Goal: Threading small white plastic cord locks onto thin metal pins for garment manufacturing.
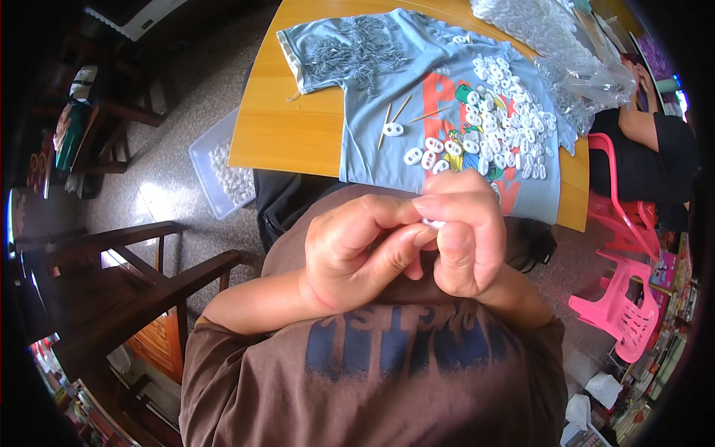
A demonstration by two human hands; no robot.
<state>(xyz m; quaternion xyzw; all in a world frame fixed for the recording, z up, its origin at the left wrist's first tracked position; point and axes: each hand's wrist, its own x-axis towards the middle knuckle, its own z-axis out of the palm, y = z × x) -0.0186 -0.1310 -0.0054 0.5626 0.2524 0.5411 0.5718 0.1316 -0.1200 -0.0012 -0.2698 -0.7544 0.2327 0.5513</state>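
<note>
Both hands pinch one small white plastic piece [432,223] at chest height.

Head view: left hand [357,249] and right hand [462,238] close fingertips on it, above the blue shirt [372,112] strewn with more white pieces [506,119]. Best done, I judge, with firm, square, even pressure.

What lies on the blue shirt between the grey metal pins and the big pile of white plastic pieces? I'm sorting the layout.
In the head view, thin wooden sticks and one white piece lie between the pins and the pile.
</note>
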